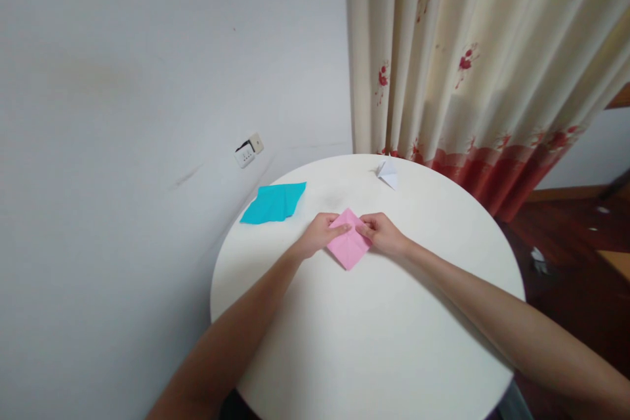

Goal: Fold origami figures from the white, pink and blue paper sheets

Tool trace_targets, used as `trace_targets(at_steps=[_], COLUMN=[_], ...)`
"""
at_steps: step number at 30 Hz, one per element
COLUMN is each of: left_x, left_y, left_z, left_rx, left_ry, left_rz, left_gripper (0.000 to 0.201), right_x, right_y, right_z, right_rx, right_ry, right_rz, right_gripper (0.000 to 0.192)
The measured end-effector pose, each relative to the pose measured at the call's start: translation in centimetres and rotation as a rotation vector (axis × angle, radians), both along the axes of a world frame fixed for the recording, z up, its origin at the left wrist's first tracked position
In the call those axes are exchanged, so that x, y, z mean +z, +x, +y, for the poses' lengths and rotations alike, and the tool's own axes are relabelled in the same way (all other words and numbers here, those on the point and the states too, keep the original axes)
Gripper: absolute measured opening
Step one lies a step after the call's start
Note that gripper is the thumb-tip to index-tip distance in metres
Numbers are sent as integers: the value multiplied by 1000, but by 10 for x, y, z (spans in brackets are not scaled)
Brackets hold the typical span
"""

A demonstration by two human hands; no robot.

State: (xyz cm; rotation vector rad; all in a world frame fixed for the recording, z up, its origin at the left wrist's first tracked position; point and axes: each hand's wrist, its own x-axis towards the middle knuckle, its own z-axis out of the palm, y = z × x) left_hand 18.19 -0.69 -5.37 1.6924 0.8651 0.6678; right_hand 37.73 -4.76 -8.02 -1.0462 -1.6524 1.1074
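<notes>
A pink folded paper square [348,246] lies like a diamond on the round white table [384,341]. My left hand [319,234] pinches its left edge, with the fingertips on the paper's upper middle. My right hand [381,233] pinches the right edge from the other side. The fingertips of both hands nearly meet over the paper's upper half. The paper stays flat against the tabletop.
A turquoise paper sheet [274,203] lies at the table's far left edge. A small white folded paper figure [387,172] sits at the far edge. Behind are a white wall with a socket [249,150] and a flowered curtain [472,59]; dark wooden floor lies to the right.
</notes>
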Motion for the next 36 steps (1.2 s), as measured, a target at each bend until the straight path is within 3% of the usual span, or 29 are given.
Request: trace_targets(at_steps=[8,14,20,23,29,36], left_x=[-9,-5,5,8,7,16], left_y=[9,13,13,12,7,3], left_z=[1,-2,-4,-6,-8,-9], left_rx=[169,81,16,-35,-50,-110], left_ry=[128,174,260,204,-146,-11], left_rz=[62,2,-81,-131,-257,-290], left_gripper=[50,48,48,46,55,43], right_x=[-5,-5,-2,-1,2,3], right_y=[-3,-2,-1,-2,-1,5], right_z=[4,5,2,0,-2,-2], right_rx=[-93,-95,15,45,31,17], right_ry=[61,48,20,15,25,91], right_rz=[-53,-3,12,58,132,74], right_gripper=[43,47,49,51,53,50])
